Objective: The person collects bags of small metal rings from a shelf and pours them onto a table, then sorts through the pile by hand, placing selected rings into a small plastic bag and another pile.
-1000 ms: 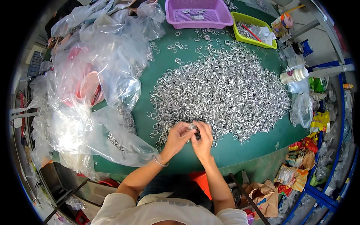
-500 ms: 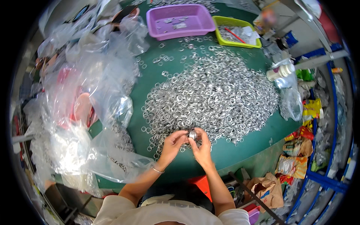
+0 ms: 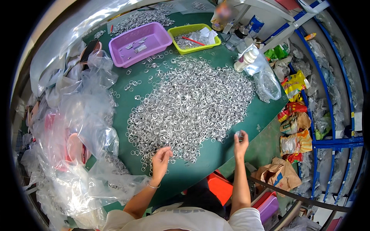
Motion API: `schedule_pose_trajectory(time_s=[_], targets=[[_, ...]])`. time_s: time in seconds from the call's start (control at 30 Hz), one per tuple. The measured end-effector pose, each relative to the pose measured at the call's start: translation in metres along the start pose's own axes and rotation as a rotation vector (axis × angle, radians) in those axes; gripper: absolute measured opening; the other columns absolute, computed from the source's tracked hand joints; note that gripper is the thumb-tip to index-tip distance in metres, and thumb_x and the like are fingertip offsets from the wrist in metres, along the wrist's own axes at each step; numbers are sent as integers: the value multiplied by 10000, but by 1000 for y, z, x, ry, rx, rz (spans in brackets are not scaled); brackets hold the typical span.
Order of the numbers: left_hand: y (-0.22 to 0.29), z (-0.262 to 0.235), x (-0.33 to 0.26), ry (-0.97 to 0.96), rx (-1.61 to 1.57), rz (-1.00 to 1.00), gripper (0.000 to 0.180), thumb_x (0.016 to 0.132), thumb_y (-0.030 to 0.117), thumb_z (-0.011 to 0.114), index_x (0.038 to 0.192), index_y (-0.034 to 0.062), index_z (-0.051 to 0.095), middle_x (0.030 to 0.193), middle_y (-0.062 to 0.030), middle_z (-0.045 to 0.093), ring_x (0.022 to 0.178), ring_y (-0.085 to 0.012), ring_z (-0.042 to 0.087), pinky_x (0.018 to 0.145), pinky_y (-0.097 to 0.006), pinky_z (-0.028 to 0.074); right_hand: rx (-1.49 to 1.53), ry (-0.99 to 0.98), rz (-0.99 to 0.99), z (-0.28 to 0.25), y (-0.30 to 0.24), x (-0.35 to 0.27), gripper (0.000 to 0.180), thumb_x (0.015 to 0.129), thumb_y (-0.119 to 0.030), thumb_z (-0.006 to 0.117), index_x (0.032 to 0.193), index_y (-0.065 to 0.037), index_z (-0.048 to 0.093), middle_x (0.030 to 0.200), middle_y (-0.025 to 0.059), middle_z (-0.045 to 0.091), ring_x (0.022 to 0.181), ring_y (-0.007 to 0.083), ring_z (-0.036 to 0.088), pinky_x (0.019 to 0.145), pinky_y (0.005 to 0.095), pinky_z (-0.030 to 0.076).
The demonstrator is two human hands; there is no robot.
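Observation:
A broad heap of small silver metal rings (image 3: pixel 189 104) covers the middle of the green table (image 3: pixel 127 81). At its near edge is my left hand (image 3: pixel 161 158), fingers curled together; whether anything is between them is too small to make out. Further right, past the heap's edge, my right hand (image 3: pixel 241 145) is raised near the table's front edge. Its thumb and fingers close on a small stack of silver rings (image 3: pixel 237 133), partly hidden by the fingers.
A purple tray (image 3: pixel 115 46) and a lime-green basket (image 3: pixel 208 27) stand at the back. Clear plastic bags (image 3: pixel 77 100) crowd the left side. White bottles (image 3: pixel 246 57) stand at the right edge, with blue shelving (image 3: pixel 335 143) beyond. Below is a red bin (image 3: pixel 220 188).
My hands have parted: the right has moved right with the rings, the left slightly left and down. The whole view has swung, so the trays appear further left.

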State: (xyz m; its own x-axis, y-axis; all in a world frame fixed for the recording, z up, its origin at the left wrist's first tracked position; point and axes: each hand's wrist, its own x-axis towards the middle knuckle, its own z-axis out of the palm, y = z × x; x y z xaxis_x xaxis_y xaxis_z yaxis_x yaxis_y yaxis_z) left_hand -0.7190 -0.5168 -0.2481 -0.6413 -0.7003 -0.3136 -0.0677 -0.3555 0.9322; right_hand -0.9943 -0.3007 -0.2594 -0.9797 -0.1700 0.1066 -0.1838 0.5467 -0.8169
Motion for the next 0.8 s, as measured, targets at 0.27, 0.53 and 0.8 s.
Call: schedule_pose_trajectory(time_s=[0.27,0.53,0.8], targets=[[-9,-3,-91,-79,325,53,159,874,-40,507,985,-13,617,784,-81,602,698,-142,575,649,-257,470,-313,78,-124,-59,68,124,314,744,-18,694,1037,7,586,961,156,612,797,267,603,726,354,491],[-160,48,-238,524,630,-48,219,810,-86,468,932,8,624,667,-95,560,563,-205,551,512,-258,418,-458,178,-256,-95,139,261,319,751,-87,688,1047,-34,582,969,145,595,915,352,554,807,439,438],[-349,178,-298,615,853,-1117,502,744,181,663,1214,133,491,1068,-110,515,962,-283,506,773,-388,439,-655,194,-462,-96,170,311,403,840,-223,610,1180,-29,516,1149,163,529,1060,358,465,880,469,361]])
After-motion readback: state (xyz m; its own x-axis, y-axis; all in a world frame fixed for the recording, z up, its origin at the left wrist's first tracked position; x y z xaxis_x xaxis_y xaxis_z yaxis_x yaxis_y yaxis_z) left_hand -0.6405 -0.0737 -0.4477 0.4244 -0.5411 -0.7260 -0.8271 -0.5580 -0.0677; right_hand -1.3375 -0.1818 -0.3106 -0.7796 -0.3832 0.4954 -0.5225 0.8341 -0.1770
